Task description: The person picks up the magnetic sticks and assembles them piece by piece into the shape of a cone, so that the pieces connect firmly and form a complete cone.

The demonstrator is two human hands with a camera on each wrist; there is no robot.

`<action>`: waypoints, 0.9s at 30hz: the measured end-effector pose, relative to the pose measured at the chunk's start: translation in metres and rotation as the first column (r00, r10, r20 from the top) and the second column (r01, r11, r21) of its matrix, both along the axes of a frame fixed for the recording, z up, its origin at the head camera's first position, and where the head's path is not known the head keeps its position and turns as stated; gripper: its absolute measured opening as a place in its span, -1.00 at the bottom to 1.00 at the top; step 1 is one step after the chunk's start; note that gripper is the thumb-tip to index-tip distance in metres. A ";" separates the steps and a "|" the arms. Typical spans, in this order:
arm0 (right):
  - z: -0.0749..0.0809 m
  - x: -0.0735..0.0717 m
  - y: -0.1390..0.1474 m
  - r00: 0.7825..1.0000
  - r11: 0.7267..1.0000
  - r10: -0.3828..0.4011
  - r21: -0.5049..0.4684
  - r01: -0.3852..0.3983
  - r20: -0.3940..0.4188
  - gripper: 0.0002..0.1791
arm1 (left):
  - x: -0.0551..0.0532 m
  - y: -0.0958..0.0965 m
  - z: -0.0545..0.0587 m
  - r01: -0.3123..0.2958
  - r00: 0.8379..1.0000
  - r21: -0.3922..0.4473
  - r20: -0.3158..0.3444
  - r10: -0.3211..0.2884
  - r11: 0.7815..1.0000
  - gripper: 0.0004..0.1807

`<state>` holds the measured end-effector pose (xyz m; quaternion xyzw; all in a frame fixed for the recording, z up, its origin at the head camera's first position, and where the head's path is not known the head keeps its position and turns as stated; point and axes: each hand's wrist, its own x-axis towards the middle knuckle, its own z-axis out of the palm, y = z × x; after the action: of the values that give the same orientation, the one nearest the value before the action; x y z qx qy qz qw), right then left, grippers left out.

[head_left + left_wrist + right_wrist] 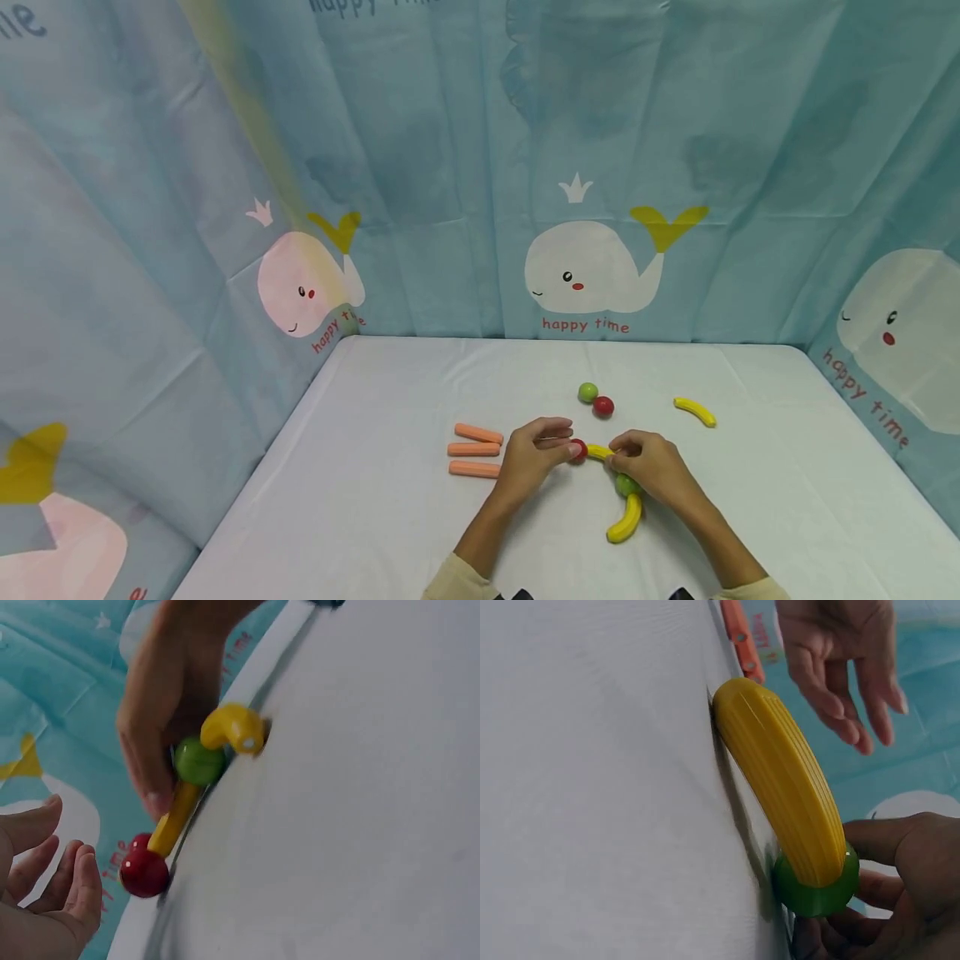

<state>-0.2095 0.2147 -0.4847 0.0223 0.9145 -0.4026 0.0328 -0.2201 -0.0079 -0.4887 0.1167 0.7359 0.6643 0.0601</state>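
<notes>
Banana (175,817) — between red ball (144,874), green ball (198,762)

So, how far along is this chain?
Looks done: the red ball, upper yellow stick, green ball and lower yellow stick form a row. In hand: the right hand holds the upper yellow stick; the left hand is beside the red ball. Perhaps left: three orange sticks, a third yellow stick and two far balls, lying apart.
</notes>
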 end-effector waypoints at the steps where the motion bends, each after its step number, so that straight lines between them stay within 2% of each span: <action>1: 0.000 -0.001 0.000 1.000 1.000 0.009 0.001 -0.009 -0.004 -0.74 | 0.003 0.000 0.002 0.016 1.000 0.032 0.011 -0.017 0.999 -0.58; 5: 0.002 -0.005 -0.002 0.997 0.997 0.073 0.005 -0.073 -0.029 -0.66 | 0.018 0.003 0.003 0.091 0.993 0.140 0.062 -0.101 0.986 -0.58; 8: 0.003 -0.009 -0.006 0.989 0.990 0.140 0.003 -0.140 -0.053 -0.65 | 0.032 0.007 0.000 0.132 0.983 0.172 0.102 -0.151 0.976 -0.60; 12: 0.004 -0.015 -0.013 0.972 0.975 0.222 0.003 -0.222 -0.078 -0.66 | 0.045 0.013 -0.006 0.169 0.971 0.175 0.137 -0.194 0.970 -0.64; 16: 0.004 -0.020 -0.017 0.959 0.962 0.272 0.029 -0.271 -0.082 -0.67 | 0.052 0.022 -0.011 0.216 0.966 0.107 0.125 -0.229 0.971 -0.67; 21: 0.007 -0.023 -0.018 0.945 0.948 0.317 0.059 -0.313 -0.081 -0.67 | 0.055 0.031 -0.016 0.248 0.967 -0.028 0.063 -0.246 0.968 -0.68; 27: 0.005 -0.025 -0.015 0.954 0.954 0.293 0.081 -0.288 -0.069 -0.64 | 0.058 0.035 -0.013 0.240 0.970 -0.109 0.051 -0.236 0.965 -0.65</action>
<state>-0.2342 0.1997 -0.4793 -0.1275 0.9220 -0.3615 0.0542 -0.1624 0.0271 -0.5014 0.1879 0.7522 0.6109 0.1600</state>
